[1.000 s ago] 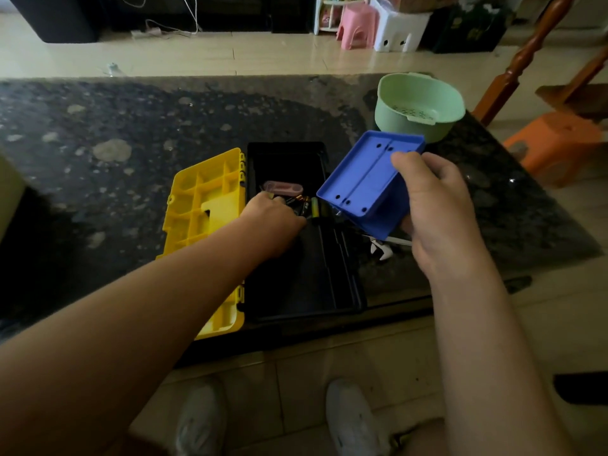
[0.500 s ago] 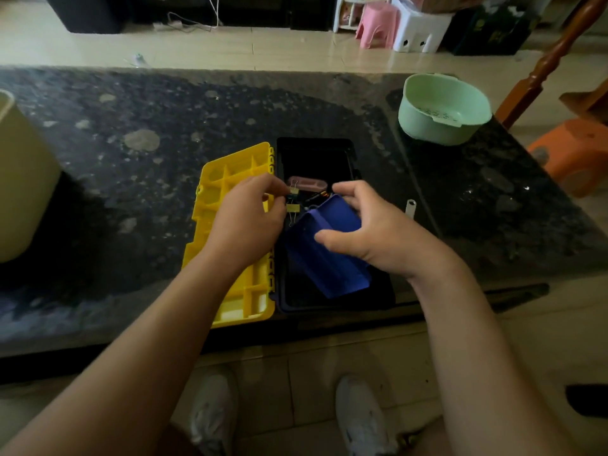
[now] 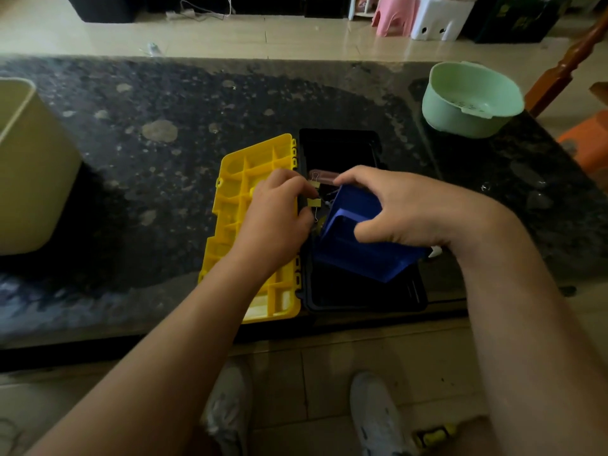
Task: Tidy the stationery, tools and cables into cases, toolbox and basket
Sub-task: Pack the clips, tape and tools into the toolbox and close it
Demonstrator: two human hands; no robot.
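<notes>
Where the dark speckled bench [image 3: 164, 103] meets the left edge of the view, a pale yellow bin [image 3: 29, 166] stands on it, cut off by the frame. Near the middle lies the open toolbox: its yellow lid [image 3: 243, 179] is folded flat to the left with the ribbed inside facing up, and its black base [image 3: 339, 146] sits just to the right.

The left hand [image 3: 276, 209] reaches over the lid's hinge edge, knuckles up. Its fingers are curled in at two small yellow binder clips [image 3: 314, 203] inside the base; whether they pinch one cannot be told. Just beyond the clips lies a small pinkish translucent case [image 3: 324, 176].

The right hand [image 3: 394, 209] grips a blue tray [image 3: 358, 255] and holds it tilted over the base. The thumb hooks inside the tray, the fingers wrap over its far rim, and the wrist is bent inward. A small white item [image 3: 436, 251] peeks out beside the toolbox under that wrist.

Further right and back on the bench sits a pale green basket [image 3: 470, 100] with a perforated bottom. Beyond the bench, a dark box [image 3: 516, 18] on the floor carries greenish print too blurred to read.
</notes>
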